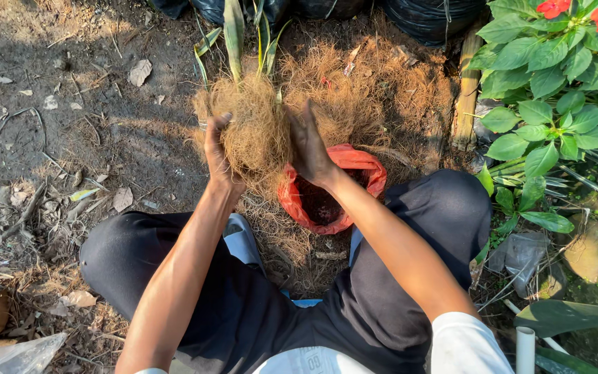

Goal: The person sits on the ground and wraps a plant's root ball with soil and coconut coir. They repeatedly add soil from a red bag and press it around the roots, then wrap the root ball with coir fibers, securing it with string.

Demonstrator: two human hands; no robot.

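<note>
Squatting over bare ground, knees apart; left hand [217, 154] and right hand [309, 147] pressed palm-inward on opposite sides of one clump of brown coconut fibre [256, 131], fingers stretched rather than curled, so the wad held by squeezing between the two palms; probably gripped this way to keep the loose strands bundled around the base of the young plant [234, 31], whose long green leaves rise out of the top of the wad. Clump held up just beyond and above the one red plastic bag [365, 166], mouth rolled open, dark soil showing inside; bag set between the knees, seemingly so as to sit right under the hands. Behind, one larger heap of the same loose fibre [375, 90] spread on the ground within easy reach; further back, black plastic bags [423, 17], at least two, cut off by the top edge, exact number not clear. At right, one leafy shrub with two red flowers [579, 10] in view; one bamboo stick [466, 90] standing beside it. Scattered dry leaves [140, 70] on the dirt at left.
</note>
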